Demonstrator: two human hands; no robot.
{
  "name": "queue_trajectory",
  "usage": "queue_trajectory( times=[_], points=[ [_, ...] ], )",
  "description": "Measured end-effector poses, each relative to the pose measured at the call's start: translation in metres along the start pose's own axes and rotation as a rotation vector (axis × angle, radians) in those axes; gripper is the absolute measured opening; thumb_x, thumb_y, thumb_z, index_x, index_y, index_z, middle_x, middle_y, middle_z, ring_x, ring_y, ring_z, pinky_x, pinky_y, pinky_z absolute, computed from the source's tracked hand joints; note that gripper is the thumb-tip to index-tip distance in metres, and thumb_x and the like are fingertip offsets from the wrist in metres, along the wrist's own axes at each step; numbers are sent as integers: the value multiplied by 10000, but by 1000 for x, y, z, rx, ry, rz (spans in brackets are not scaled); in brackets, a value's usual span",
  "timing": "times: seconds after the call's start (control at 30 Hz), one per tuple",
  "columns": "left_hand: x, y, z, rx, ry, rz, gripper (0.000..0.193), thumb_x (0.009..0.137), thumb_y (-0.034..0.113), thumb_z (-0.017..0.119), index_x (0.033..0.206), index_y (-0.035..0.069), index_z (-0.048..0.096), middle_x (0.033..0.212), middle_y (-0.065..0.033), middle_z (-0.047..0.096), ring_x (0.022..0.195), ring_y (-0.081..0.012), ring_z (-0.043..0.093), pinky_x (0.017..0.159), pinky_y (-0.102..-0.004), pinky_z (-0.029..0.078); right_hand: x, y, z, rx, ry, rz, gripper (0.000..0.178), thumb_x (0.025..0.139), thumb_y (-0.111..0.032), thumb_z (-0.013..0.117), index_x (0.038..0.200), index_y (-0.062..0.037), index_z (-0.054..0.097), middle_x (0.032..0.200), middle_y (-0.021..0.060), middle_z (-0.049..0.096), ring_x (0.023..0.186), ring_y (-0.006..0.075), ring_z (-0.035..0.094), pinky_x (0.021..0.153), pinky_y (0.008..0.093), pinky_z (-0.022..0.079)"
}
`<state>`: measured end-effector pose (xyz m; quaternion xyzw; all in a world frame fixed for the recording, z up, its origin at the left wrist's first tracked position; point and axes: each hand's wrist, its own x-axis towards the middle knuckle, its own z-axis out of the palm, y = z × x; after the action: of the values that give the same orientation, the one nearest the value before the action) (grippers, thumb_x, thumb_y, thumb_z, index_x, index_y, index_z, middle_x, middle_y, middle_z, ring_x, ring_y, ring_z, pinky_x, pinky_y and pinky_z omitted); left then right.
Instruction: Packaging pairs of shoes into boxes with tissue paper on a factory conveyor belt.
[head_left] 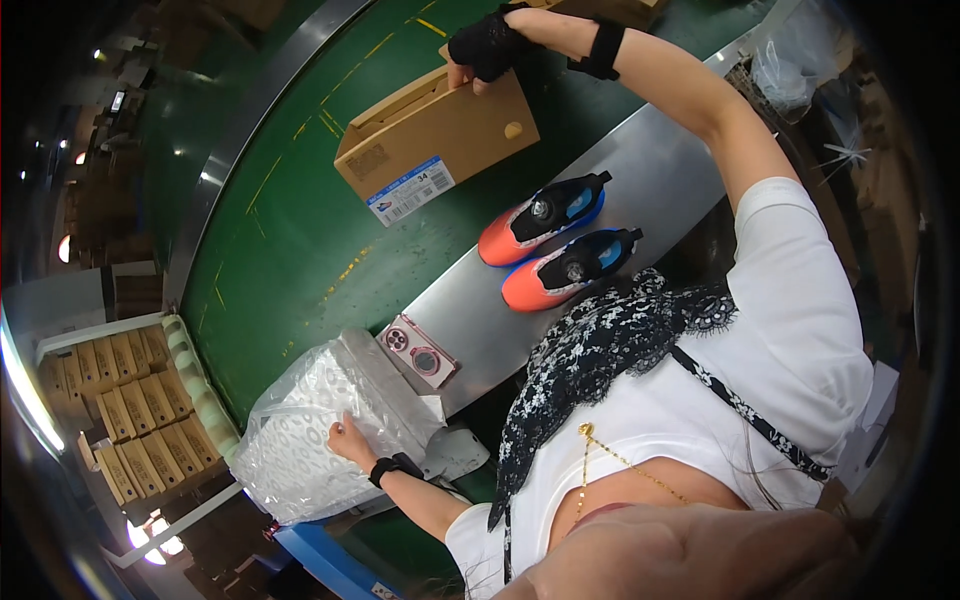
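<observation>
My right hand (488,52), in a black fingerless glove, grips the upper rim of an open brown cardboard shoe box (440,135). The box stands tilted on the green belt, with a blue and white label on its side. My left hand (350,440) is closed on patterned white wrapping paper (295,430) in a clear plastic bag; its fingertips are partly hidden. Between my arms, a pair of orange, black and blue shoes sits on the metal ledge: one shoe (540,215) beside the other shoe (568,270). The shoes touch neither hand.
The green conveyor belt (290,230) runs past the metal ledge (640,165). A phone in a pink case (420,350) lies by the paper stack. Rows of brown boxes (150,405) fill a rack at lower left. Clear plastic bags (790,65) hang at upper right.
</observation>
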<state>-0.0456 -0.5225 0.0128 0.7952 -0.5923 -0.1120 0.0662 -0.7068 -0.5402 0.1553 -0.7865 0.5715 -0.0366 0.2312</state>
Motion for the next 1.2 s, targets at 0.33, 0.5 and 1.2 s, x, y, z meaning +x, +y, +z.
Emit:
queue_trajectory(
  times=[0.33, 0.5, 1.2],
  points=[
    [14, -11, 10, -248, 23, 97, 464, 662, 446, 672, 817, 26, 549, 779, -115, 528, 678, -233, 491, 657, -368, 403, 6, 9, -6, 121, 12, -185, 428, 658, -197, 681, 1036, -32, 569, 953, 131, 614, 870, 239, 571, 773, 329, 438],
    [10, -21, 9, -418, 85, 190, 364, 696, 337, 659, 796, 7, 543, 673, -113, 518, 595, -209, 460, 586, -303, 402, 18, 9, -3, 65, 2, -203, 429, 660, -207, 688, 1037, -40, 571, 941, 124, 616, 865, 226, 570, 766, 319, 439],
    [-34, 83, -127, -748, 587, 172, 239, 862, 217, 469, 823, -20, 463, 639, -114, 504, 417, -166, 492, 383, -312, 452, -7, -69, 87, -342, 169, 111, 225, 655, -129, 546, 864, -150, 626, 888, 128, 614, 804, 304, 598, 715, 422, 472]
  ],
)
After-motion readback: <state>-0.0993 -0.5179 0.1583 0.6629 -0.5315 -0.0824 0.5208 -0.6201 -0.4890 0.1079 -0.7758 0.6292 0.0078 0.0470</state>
